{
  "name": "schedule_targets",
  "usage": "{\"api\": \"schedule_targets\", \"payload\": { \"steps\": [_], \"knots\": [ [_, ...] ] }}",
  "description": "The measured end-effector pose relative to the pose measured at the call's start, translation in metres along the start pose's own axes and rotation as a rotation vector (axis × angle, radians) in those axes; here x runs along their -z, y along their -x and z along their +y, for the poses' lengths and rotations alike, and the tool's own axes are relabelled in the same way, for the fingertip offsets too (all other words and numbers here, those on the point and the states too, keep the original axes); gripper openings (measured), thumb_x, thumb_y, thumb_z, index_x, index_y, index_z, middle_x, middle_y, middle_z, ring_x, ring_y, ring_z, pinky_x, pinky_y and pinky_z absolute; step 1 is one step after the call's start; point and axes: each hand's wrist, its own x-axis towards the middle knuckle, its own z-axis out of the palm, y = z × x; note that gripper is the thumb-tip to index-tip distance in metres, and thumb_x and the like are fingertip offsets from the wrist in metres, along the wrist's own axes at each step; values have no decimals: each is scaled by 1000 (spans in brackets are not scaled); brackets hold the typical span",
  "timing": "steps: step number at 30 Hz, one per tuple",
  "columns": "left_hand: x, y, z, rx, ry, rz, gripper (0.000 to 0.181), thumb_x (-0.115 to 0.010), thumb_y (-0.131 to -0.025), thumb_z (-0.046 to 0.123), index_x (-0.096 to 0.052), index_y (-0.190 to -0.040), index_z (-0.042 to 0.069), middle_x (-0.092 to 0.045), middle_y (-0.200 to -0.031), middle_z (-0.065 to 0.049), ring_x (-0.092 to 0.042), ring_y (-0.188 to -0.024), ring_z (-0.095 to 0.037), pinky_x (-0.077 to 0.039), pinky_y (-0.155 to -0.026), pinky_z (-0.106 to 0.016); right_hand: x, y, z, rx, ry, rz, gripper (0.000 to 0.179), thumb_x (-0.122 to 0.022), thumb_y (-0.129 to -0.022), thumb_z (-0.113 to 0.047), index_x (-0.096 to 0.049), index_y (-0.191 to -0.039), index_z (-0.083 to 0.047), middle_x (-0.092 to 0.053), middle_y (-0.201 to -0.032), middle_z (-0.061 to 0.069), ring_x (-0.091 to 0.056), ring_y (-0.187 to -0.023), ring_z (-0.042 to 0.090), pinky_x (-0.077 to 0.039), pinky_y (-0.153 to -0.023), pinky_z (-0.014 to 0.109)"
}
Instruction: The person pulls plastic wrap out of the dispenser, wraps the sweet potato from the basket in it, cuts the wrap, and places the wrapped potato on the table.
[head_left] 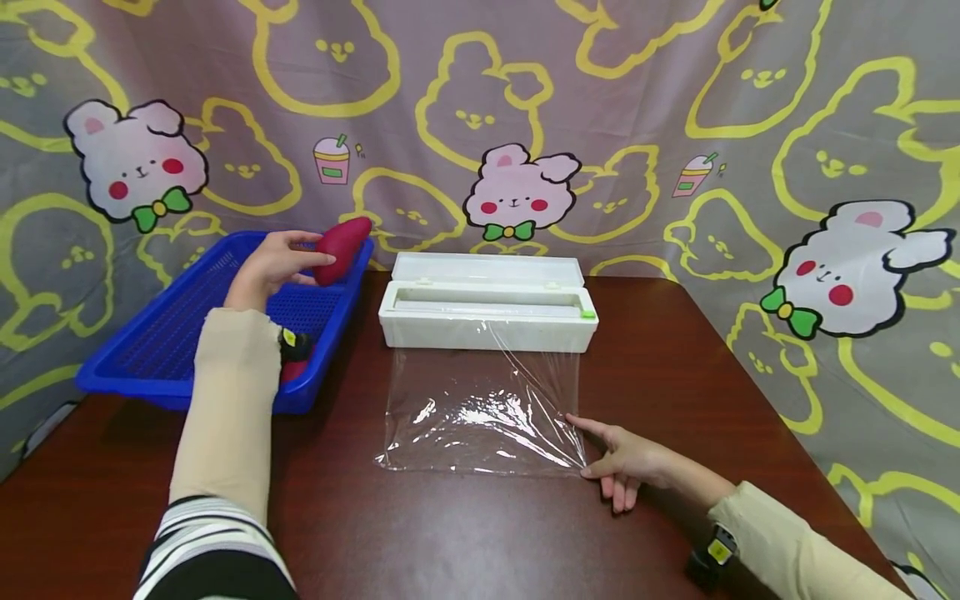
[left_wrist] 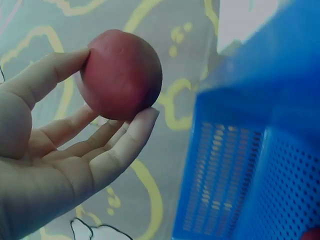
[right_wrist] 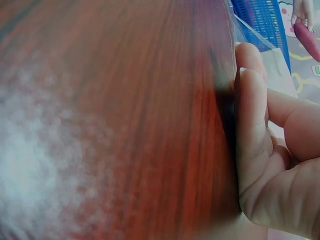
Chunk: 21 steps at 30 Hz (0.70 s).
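Observation:
My left hand (head_left: 281, 262) holds a dark red sweet potato (head_left: 343, 250) by thumb and fingertips, above the right rear of a blue plastic basket (head_left: 322, 375). In the left wrist view the sweet potato (left_wrist: 122, 75) is seen end-on, with the fingers below it. A clear sheet of cling film (head_left: 465, 417) stretches forward from a white dispenser box (head_left: 487, 333) over the table. At the film's near right corner, my right hand (head_left: 626, 458) grips the edge, thumb at the corner and forefinger farther up. Creases run toward that corner.
The dispenser's lid (head_left: 487, 269) stands raised at the back, and a green slider (head_left: 587, 315) sits at its right end. Part of another red item (head_left: 292, 369) shows in the basket. A patterned curtain (head_left: 637, 125) encloses the brown table (head_left: 420, 542).

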Motion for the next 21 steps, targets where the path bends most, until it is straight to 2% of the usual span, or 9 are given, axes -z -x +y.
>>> {"api": "schedule_targets", "payload": {
  "steps": [5, 9, 12, 17, 21],
  "knots": [
    [-11, 6, 11, -9, -22, -36, 65, -60, -86, 15, -25, -138, -3, -33, -129, -29, -50, -104, -39, -49, -72, -33, 0, 0, 0, -1, 1, -1, 84, -61, -83, -9, -5, -144, -21, -56, -53, 10, -58, -41, 19, -46, -37, 30],
    [-20, 11, 21, -32, -49, -58, 64, -61, -85, 15, -27, -137, -2, -35, -128, -29, -46, -107, -44, -50, -69, -30, -1, 0, -1, -5, 7, 6, 84, -62, -83, -10, -5, -144, -19, -56, -53, 10, -57, -41, 19, -46, -37, 31],
    [-27, 16, 30, -73, -51, -89, 62, -62, -84, 13, -31, -136, -2, -38, -127, -28, -51, -103, -40, -50, -70, -32, -1, 1, -2, -2, 14, 9, 83, -62, -83, -10, -5, -144, -18, -56, -52, 9, -57, -41, 19, -46, -37, 31],
    [-39, 23, 43, -155, -14, -147, 56, -63, -83, 7, -38, -132, -1, -44, -122, -26, -60, -86, -23, -51, -68, -32, -1, 1, -1, 8, 20, 10, 83, -61, -83, -9, -5, -144, -17, -56, -52, 9, -57, -41, 19, -46, -37, 30],
    [-56, 25, 49, -196, -24, -242, 53, -62, -82, 4, -41, -130, -3, -48, -119, -27, -60, -85, -21, -51, -69, -35, -1, 1, 0, 10, 20, 13, 84, -61, -83, -9, -5, -144, -17, -55, -52, 9, -57, -41, 18, -46, -37, 30]
  ]
}}
